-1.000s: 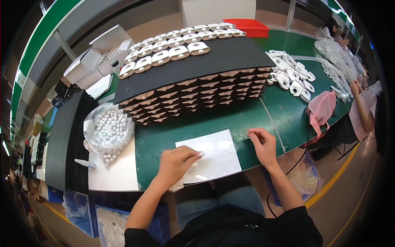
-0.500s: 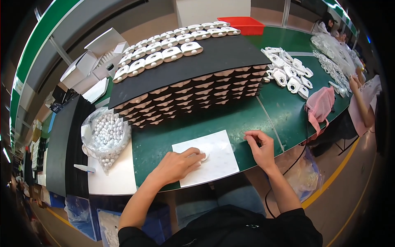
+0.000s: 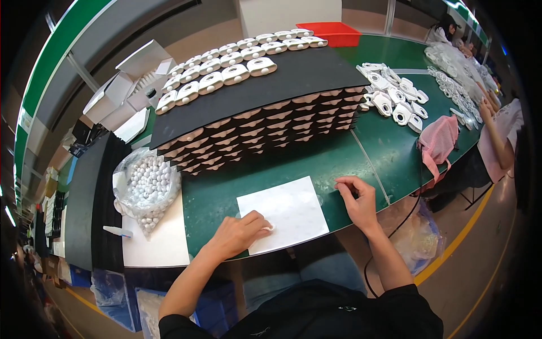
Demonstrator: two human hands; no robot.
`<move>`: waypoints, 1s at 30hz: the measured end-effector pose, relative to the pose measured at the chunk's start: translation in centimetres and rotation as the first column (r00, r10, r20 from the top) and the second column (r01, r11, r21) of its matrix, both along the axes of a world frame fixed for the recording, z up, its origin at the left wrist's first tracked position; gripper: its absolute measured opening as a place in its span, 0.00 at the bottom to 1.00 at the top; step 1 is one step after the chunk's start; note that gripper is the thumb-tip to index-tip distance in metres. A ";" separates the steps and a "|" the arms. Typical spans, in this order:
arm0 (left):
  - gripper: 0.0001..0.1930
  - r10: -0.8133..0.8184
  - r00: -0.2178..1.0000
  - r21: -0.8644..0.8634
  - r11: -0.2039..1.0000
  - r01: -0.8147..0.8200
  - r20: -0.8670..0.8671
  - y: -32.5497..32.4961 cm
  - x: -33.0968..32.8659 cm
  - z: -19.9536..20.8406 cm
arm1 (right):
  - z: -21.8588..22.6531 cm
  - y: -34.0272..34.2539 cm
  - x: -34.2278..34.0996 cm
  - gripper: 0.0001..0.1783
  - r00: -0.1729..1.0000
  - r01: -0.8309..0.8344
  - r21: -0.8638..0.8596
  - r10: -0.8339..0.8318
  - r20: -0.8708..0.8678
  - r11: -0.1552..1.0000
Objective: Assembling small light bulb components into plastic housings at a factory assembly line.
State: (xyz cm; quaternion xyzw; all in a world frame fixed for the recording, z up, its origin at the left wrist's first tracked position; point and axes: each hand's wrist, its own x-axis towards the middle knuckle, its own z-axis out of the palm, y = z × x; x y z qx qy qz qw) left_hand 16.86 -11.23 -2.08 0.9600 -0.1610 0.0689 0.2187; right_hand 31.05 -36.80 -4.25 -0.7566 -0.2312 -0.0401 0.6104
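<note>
My left hand is over the left part of a white sheet on the green table. Its fingers are closed on a small white round piece, mostly hidden by the fingertips; its exact kind cannot be made out. To the right of the sheet, my right hand hovers near the table edge with curled fingers and thumb drawn in, nothing visible in them. Beyond both hands rises a stack of black boards with pale parts layered between them. White oval-holed parts with round knobs stand in rows on top.
At left, a clear bag of white balls and a small glue bottle lie beside upright black boards. Loose white parts, a pink mesh bag and a red bin are farther right. Co-workers sit at the far right.
My left hand has moved left and slightly toward me across the sheet, carrying the small white round piece. My right hand has stayed almost still.
</note>
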 end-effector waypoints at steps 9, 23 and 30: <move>0.08 0.313 0.776 -0.814 0.016 -0.581 -0.548 -0.5 2.5 1.7 | -0.1 0.1 0.1 0.06 1.000 0.009 0.047 -0.009 -0.010 0.999; 0.07 0.750 0.660 -0.597 0.550 -0.584 0.045 -0.9 -0.1 0.8 | 0.0 0.0 0.0 0.05 1.000 0.002 0.007 -0.002 0.000 1.000; 0.15 0.968 0.193 -0.817 0.240 -0.525 0.160 11.5 -9.7 2.1 | 0.0 0.3 0.0 0.05 1.000 -0.005 -0.013 0.005 -0.018 1.000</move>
